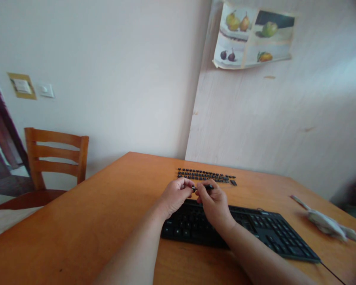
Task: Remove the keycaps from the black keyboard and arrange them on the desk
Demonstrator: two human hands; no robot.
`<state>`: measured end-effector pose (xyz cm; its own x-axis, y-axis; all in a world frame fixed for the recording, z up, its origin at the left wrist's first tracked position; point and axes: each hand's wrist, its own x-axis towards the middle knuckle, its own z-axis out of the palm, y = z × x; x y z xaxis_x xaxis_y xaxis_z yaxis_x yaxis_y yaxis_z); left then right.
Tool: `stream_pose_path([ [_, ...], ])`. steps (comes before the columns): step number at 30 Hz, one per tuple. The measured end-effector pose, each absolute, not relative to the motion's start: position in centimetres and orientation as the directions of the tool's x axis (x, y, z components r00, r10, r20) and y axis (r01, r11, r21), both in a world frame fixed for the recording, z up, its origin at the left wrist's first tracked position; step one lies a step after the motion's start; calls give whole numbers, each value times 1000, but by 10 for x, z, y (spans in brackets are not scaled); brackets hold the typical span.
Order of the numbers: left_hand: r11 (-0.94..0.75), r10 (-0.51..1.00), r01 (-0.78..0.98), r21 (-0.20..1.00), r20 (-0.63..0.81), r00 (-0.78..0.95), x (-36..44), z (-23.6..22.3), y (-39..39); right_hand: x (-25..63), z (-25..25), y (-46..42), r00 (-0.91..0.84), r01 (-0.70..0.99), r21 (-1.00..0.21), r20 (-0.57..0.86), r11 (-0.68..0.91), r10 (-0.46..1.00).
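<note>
My left hand [178, 196] pinches a small black keycap [193, 189] between thumb and fingers, above the far edge of a black keyboard [284, 233]. Close beside it, my right hand [215, 202] is closed on a slim tool with a black handle [209, 187]. The tool's tip points at the keycap; its exact kind is too small to tell. Part of the keyboard lies hidden under my hands and right forearm. Beyond my hands, loose black keycaps [201, 175] lie in rows on the table.
The keyboard rests on an orange wooden table [106, 221], its cable [332, 272] running off at lower right. A crumpled pale cloth-like item [326, 223] lies on the right. A wooden chair [57, 158] stands at left. Fruit pictures [255, 37] hang on the wall behind.
</note>
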<state>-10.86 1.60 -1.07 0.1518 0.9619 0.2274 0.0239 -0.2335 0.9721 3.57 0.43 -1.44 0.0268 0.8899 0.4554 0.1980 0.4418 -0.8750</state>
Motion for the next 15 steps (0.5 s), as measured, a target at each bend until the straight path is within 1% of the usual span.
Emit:
stream_pose_path([
  [3, -213, 970, 7, 977, 210, 125, -109, -16, 19, 32, -13, 2, -1, 162, -877, 457, 451, 889],
  [6, -193, 975, -18, 981, 194, 108, -110, -20, 22, 30, -13, 1, 16, 106, -893, 442, 438, 897],
  [9, -169, 981, -43, 985, 172, 93, -110, -20, 23, 34, -15, 5, 40, 120, -881, 465, 458, 884],
  [11, -159, 983, -46, 986, 163, 89, -111, -19, 22, 39, -17, 10, 25, 199, -839, 521, 507, 853],
  [12, -155, 983, -47, 987, 159, 89, -112, -18, 22, 42, -17, 12, 6, 273, -800, 557, 534, 831],
  [15, -145, 984, -63, 987, 150, 95, -114, -17, 22, 50, -13, 13, -121, 562, -610, 607, 559, 785],
])
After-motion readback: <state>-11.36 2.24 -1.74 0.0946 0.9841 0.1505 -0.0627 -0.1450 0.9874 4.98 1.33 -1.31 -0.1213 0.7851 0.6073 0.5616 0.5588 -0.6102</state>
